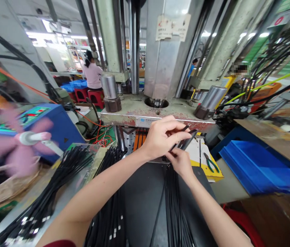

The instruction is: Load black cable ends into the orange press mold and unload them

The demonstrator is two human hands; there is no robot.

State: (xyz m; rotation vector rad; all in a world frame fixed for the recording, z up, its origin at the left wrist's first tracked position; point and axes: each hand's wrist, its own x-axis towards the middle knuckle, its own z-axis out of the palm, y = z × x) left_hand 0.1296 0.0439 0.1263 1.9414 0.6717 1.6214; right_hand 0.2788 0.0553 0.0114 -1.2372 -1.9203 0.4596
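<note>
My left hand [164, 135] is closed, its thumb and fingers pinching the ends of black cables in front of the press. Just below and to the right, my right hand [182, 163] is closed around the same cables near their upper ends. Part of the grip is hidden behind the fingers. The held cables [174, 202] hang down over a dark work surface [142, 192]. Left of them, beneath my left forearm, lies a second bundle of black cables [108, 216] with small silver tips. Another cable bundle [54, 185] spreads over the metal table at the left.
A press plate [131, 111] with steel posts stands directly ahead. Pliers [211, 162] rest on a yellow-edged surface at right. Blue trays [258, 168] are farther right. A pink fan [23, 140] spins at left beside a blue control box [62, 127]. People sit in the background.
</note>
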